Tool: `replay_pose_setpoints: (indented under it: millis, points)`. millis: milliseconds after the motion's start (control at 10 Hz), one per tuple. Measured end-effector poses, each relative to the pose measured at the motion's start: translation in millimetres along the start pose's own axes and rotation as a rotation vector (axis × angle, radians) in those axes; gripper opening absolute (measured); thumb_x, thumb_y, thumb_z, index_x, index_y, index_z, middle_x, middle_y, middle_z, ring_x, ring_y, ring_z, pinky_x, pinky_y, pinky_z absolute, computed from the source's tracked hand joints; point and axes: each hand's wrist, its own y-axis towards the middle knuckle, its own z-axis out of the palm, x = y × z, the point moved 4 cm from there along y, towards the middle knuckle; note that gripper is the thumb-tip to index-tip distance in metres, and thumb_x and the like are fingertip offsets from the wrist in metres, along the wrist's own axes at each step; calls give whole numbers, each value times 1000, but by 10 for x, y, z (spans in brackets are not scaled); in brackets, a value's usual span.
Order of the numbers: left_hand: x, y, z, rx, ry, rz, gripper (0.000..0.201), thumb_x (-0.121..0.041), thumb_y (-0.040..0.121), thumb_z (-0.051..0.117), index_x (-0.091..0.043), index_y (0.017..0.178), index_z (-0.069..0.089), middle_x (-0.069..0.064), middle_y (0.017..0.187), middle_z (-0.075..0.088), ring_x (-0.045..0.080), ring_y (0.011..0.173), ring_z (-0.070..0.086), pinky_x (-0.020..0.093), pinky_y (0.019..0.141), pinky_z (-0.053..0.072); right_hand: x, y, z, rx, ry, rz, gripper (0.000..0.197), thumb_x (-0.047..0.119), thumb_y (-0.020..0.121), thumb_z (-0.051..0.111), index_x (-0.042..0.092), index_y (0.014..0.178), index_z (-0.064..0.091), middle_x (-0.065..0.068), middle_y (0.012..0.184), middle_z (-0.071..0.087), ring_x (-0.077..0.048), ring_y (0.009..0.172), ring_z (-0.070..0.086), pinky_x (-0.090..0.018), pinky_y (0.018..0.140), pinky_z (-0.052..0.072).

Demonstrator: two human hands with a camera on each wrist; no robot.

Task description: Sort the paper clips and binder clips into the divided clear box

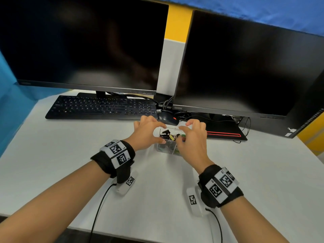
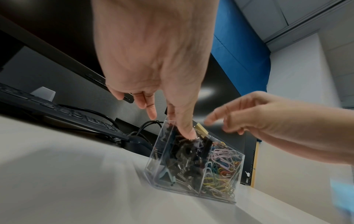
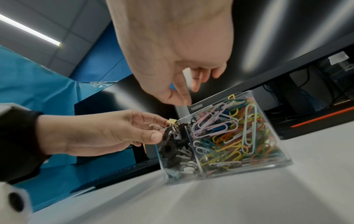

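The divided clear box stands on the white desk between my hands. Its left compartment holds black binder clips, with a yellow binder clip sticking up above the rim. Coloured paper clips fill the right compartment. My left hand spans the box's left end, thumb at the near rim, forefinger at the far rim. My right hand hovers just over the right compartment, fingers loosely curled, holding nothing.
A black keyboard and a mouse lie just behind the box, with cables beside them. Two dark monitors stand at the back. The right one's flat base with a red stripe lies right of the box.
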Motion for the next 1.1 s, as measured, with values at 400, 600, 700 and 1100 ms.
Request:
replay_pose_setpoints:
  millis: [400,600,700,1100]
  points:
    - [-7,-9,-9,4,0,-2,51,-49,74,73,-41,122,55,-5,124,45,19,121,29,40,94,25,4,-125,52,191,-70,66,32,16,88,53,15,116,67,-11,157,13,-32,145,-1,-45,115,10]
    - [-11,-11,-5,2,2,-5,51,-48,75,73,-40,122,55,-5,121,45,19,119,29,40,93,26,54,-165,100,192,-30,26,38,15,89,52,23,125,61,-11,157,15,-33,145,1,-48,115,13]
    - [-9,-6,0,-1,6,-1,51,-49,75,72,-41,122,56,-5,120,45,19,118,30,40,93,27,62,-156,125,227,-67,27,40,18,90,51,27,128,58,-12,157,13,-34,145,0,-49,116,14]
    - [-3,-12,5,-7,48,18,57,-51,75,71,-40,126,50,-5,126,42,18,122,28,36,91,23,-72,-425,-176,129,-3,117,52,18,80,59,25,131,52,-8,146,30,-27,138,18,-41,109,23]
